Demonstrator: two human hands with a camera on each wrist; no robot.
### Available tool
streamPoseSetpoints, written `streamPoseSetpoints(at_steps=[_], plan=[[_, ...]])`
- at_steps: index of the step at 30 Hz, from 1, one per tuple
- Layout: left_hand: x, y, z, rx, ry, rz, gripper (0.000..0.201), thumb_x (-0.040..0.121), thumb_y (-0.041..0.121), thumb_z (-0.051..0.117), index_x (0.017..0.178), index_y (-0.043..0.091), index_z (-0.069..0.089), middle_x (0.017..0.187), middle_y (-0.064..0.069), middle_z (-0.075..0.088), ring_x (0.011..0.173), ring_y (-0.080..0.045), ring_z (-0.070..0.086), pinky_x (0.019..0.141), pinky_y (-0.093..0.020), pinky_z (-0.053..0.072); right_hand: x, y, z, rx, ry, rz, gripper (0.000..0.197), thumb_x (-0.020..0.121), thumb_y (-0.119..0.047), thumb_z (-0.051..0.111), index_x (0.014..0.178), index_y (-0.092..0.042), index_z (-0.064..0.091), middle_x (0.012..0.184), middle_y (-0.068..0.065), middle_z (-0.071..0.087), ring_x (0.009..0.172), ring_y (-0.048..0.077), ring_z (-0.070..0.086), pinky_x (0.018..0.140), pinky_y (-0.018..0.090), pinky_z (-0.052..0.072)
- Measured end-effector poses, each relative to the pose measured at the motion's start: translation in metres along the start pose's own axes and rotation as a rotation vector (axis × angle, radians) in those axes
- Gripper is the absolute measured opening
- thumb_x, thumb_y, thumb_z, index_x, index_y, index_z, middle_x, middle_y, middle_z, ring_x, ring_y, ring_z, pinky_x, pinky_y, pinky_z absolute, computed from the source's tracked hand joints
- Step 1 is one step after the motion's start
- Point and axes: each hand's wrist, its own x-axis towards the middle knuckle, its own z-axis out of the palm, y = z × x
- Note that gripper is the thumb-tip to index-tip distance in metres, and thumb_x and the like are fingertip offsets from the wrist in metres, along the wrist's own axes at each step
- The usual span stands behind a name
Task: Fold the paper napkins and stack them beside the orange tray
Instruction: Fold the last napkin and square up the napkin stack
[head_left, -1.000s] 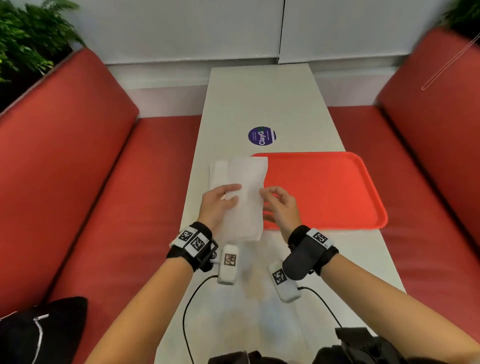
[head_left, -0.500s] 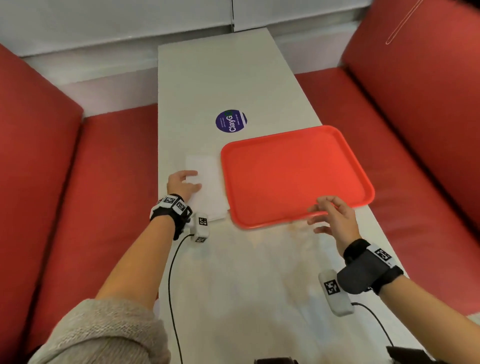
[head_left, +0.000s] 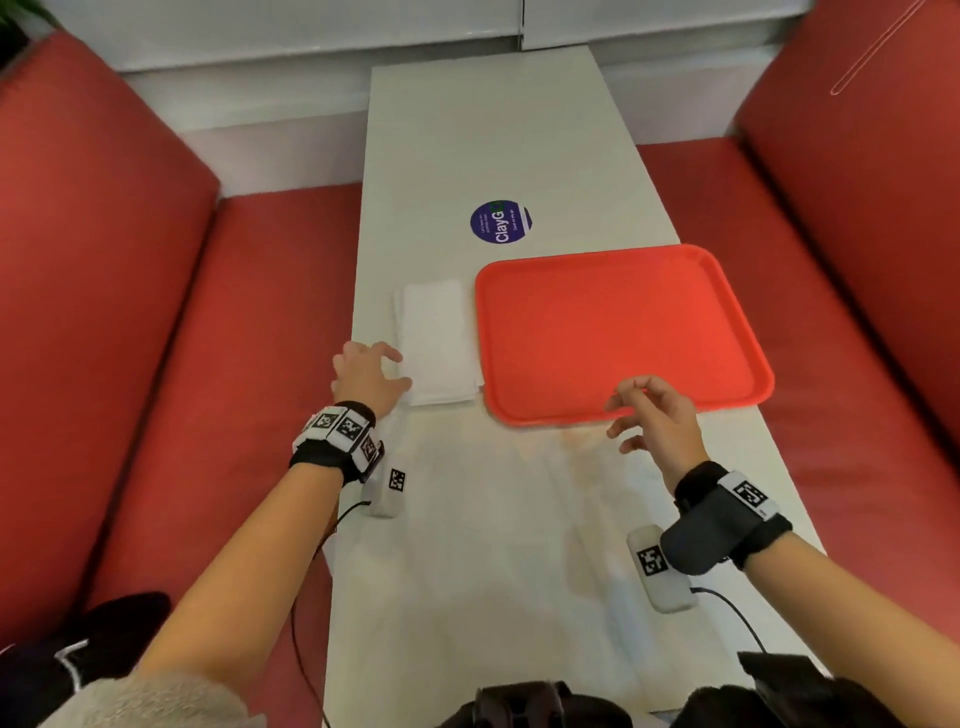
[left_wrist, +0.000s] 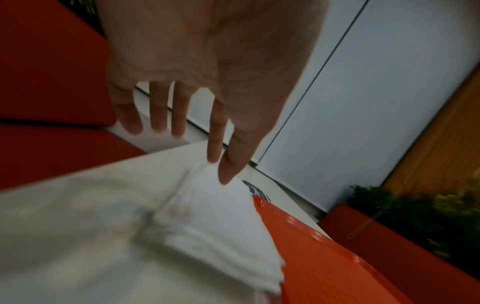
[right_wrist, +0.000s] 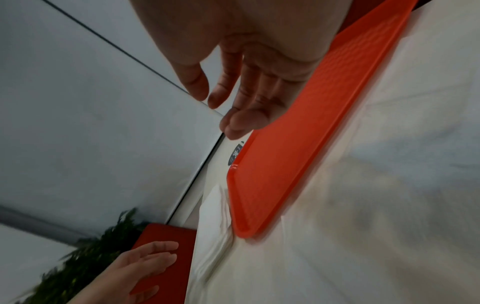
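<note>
A stack of folded white paper napkins (head_left: 436, 343) (left_wrist: 207, 218) (right_wrist: 215, 216) lies flat on the white table (head_left: 493, 545), just left of the orange tray (head_left: 613, 332) (left_wrist: 324, 253) (right_wrist: 298, 127). My left hand (head_left: 371, 371) (left_wrist: 182, 131) hovers at the stack's near-left corner with fingers spread and straight, holding nothing. My right hand (head_left: 649, 410) (right_wrist: 223, 98) hangs above the tray's near edge, fingers loosely curled and empty. The left hand (right_wrist: 148, 261) also shows in the right wrist view.
Red bench seats (head_left: 223, 364) flank the narrow table on both sides. A round purple sticker (head_left: 501, 222) sits on the table beyond the tray. A thin white sheet (head_left: 519, 519) covers the near part of the table. Dark bags lie near my lap (head_left: 519, 706).
One second ago both hands held a napkin over the stack. It now lies on the stack; the left hand has lifted off to the stack's corner, and the right hand moved right to the tray's near edge.
</note>
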Motion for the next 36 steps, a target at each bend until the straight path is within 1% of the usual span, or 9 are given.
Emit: streamPoseSetpoints(at_steps=[4,7,10,13,16,20,27,33,36], plan=[[-0.064,-0.042,0.01,0.058,-0.168,0.049,0.027,0.079,0.026,0.077,0.103,0.021,0.063,0.11,-0.003,0.052,0.114,-0.029,0.052,0.096,-0.042,0.043,-0.004,0.021,0.016,-0.29,-0.202,0.019,0.008,0.092,-0.013,0.06,0.089,-0.006,0.061,0.083,0.012,0.067,0.054,0.019,0.059,0.046,0.027,0.047],[-0.108,-0.054,0.029,0.252,-0.22,0.004,0.068,0.073,0.045,0.08,0.131,0.024,0.049,0.129,-0.004,0.044,0.124,-0.025,0.041,0.096,-0.042,0.039,-0.014,0.045,0.032,-0.601,-0.474,0.045,0.009,0.084,-0.017,0.07,0.089,-0.012,0.065,0.083,0.005,0.067,0.061,0.018,0.062,0.052,0.027,0.049],[-0.136,-0.064,0.047,0.372,-0.196,-0.112,0.114,0.061,0.064,0.08,0.15,0.028,0.019,0.151,-0.007,0.017,0.137,-0.029,0.022,0.102,-0.053,0.036,-0.028,0.075,0.044,-1.052,-0.73,-0.039,0.031,0.078,-0.029,0.077,0.103,-0.019,0.061,0.095,-0.002,0.058,0.084,0.018,0.057,0.072,0.026,0.046],[-0.143,-0.074,0.057,0.252,-0.174,-0.273,0.143,0.048,0.068,0.084,0.154,0.024,-0.001,0.157,-0.01,0.008,0.142,-0.033,0.015,0.107,-0.059,0.031,-0.035,0.093,0.046,-1.173,-0.786,-0.118,0.044,0.074,-0.028,0.077,0.11,-0.018,0.054,0.102,-0.002,0.043,0.09,0.02,0.052,0.078,0.03,0.043],[-0.141,-0.078,0.058,0.123,-0.131,-0.377,0.154,0.039,0.067,0.088,0.154,0.017,-0.002,0.15,-0.014,0.023,0.138,-0.033,0.026,0.107,-0.054,0.033,-0.035,0.095,0.046,-1.168,-0.787,-0.142,0.045,0.073,-0.024,0.077,0.11,-0.017,0.052,0.102,-0.002,0.041,0.087,0.021,0.051,0.079,0.031,0.044],[-0.143,-0.087,0.057,0.017,-0.042,-0.394,0.136,0.042,0.06,0.09,0.149,0.015,0.019,0.142,-0.011,0.034,0.132,-0.032,0.034,0.104,-0.053,0.035,-0.033,0.096,0.044,-1.155,-0.798,-0.165,0.043,0.075,-0.022,0.077,0.11,-0.016,0.054,0.101,0.0,0.042,0.084,0.018,0.047,0.074,0.027,0.037],[-0.156,-0.12,0.041,-0.073,-0.005,-0.465,0.068,0.054,0.052,0.09,0.105,0.023,0.054,0.106,0.004,0.058,0.103,-0.021,0.054,0.099,-0.048,0.035,-0.032,0.1,0.043,-1.129,-0.789,-0.195,0.038,0.075,-0.021,0.077,0.102,-0.022,0.051,0.099,-0.002,0.041,0.081,0.015,0.044,0.071,0.023,0.033],[-0.169,-0.13,0.018,-0.284,0.0,-0.392,0.028,0.064,0.026,0.09,0.074,0.012,0.068,0.085,-0.005,0.067,0.092,-0.028,0.065,0.074,-0.033,0.051,-0.028,0.095,0.044,-1.151,-0.837,-0.183,0.036,0.078,-0.025,0.076,0.1,-0.024,0.049,0.099,-0.001,0.043,0.083,0.016,0.045,0.072,0.023,0.034],[-0.172,-0.104,-0.005,-0.465,-0.037,-0.305,0.023,0.067,0.023,0.089,0.075,0.01,0.073,0.084,-0.005,0.074,0.085,-0.026,0.07,0.064,-0.028,0.053,-0.028,0.075,0.047,-1.23,-0.921,-0.189,0.028,0.084,-0.032,0.071,0.101,-0.025,0.05,0.101,0.0,0.048,0.085,0.017,0.049,0.074,0.024,0.036]])
